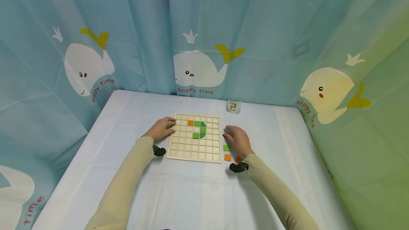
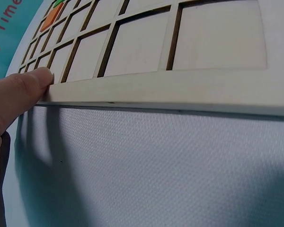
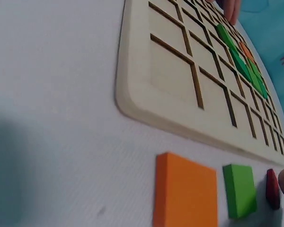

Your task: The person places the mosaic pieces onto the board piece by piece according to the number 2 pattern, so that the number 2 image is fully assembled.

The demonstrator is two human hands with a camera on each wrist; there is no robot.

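Gridded board [image 1: 185, 144], centre of the head view, stands partly filled: six tiles [image 1: 203, 130] are seated, most cells bare; a green tile [image 1: 227, 148] and orange tiles [image 1: 228, 157], right of centre, remain unplaced. Left hand [image 1: 161, 129] rests, fingers relaxed, on the rim; right hand [image 1: 238, 140] nears a red piece [image 3: 272, 190], grip indeterminable.

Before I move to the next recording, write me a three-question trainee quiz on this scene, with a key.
1. Which hand touches the edge of the wooden grid board?
2. How many orange tiles sit in the board's cells?
3. True or false: the small printed card lies on the table, off the board.

Key:
1. The left hand.
2. One.
3. True.
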